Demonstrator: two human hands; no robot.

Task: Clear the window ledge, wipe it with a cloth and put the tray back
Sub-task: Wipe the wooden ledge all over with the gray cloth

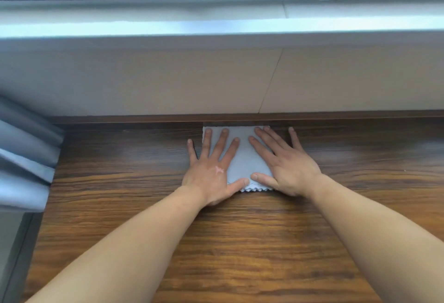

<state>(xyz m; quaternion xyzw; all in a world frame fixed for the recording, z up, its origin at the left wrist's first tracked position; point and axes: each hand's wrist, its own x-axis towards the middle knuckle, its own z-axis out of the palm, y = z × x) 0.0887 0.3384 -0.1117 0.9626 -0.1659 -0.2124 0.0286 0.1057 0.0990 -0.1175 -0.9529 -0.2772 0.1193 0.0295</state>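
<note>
A small pale blue cloth (pixel 242 156) with a zigzag hem lies flat on the dark wooden window ledge (pixel 144 206), its far edge against the back wall. My left hand (pixel 211 170) presses flat on the cloth's left half, fingers spread. My right hand (pixel 286 165) presses flat on its right half, fingers spread, little finger on the bare wood. Both thumbs rest near the cloth's near edge. No tray is in view.
A beige panelled wall (pixel 168 81) rises behind the ledge, with a white window frame (pixel 216 29) above it. A grey curtain (pixel 24 153) hangs in folds at the left end of the ledge.
</note>
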